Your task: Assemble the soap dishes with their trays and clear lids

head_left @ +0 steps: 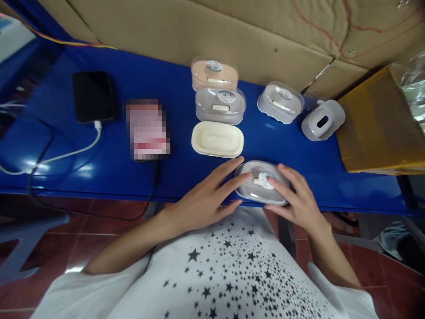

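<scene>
A small oval plastic box (pixel 249 191) with a clear lid, a pale tab and a round sticker sits at the table's front edge. At its left end my left hand (pixel 210 198) has its fingers spread, with the index fingertip over the lid. My right hand (pixel 300 201) curves round the right end, its index finger on the sticker and its thumb low at the front. Just behind lies an open cream oval tray (pixel 217 139). Beyond that stand a grey clear-lidded box (pixel 212 108) and a peach one (pixel 202 75).
Another lidded box (pixel 280 106) and a grey slotted holder (pixel 310 126) stand at the back right, beside a taped carton (pixel 372 128). To the left lie a black device (pixel 93 95) with a white cable and a blurred pink item (pixel 148 126). Cardboard (pixel 159 33) lines the back.
</scene>
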The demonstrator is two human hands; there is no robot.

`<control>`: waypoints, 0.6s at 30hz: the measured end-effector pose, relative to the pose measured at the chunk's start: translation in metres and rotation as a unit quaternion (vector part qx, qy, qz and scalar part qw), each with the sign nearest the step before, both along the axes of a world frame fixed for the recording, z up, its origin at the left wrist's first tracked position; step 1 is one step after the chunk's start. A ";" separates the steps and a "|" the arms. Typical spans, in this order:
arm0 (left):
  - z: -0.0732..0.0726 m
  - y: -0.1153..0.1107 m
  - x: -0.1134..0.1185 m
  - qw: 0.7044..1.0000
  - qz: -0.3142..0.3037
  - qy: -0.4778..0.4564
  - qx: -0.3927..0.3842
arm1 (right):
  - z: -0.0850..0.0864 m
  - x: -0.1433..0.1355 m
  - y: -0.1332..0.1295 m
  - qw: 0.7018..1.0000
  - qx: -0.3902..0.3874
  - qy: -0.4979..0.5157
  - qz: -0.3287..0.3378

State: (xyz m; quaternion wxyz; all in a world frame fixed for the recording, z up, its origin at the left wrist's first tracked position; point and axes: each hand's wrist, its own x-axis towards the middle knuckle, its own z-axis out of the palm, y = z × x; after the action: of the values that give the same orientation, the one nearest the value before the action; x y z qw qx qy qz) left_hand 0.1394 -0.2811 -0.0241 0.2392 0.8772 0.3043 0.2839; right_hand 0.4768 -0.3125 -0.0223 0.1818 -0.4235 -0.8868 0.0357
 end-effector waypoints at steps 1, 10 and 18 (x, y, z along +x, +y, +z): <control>0.001 0.000 0.000 0.999 0.029 0.007 0.043 | 0.001 0.004 0.003 1.000 0.007 -0.004 -0.025; -0.007 0.014 -0.010 0.977 0.136 0.114 0.117 | 0.010 0.013 0.084 0.990 -0.033 -0.044 -0.131; -0.001 0.003 -0.002 0.986 -0.069 0.103 0.111 | 0.016 0.077 0.115 0.951 0.032 -0.055 -0.304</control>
State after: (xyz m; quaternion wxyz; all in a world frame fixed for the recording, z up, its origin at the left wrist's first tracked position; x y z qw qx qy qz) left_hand 0.1372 -0.2777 -0.0249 0.1264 0.9420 0.2322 0.2068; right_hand 0.5534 -0.1971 -0.0063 0.1488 -0.6680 -0.7254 -0.0733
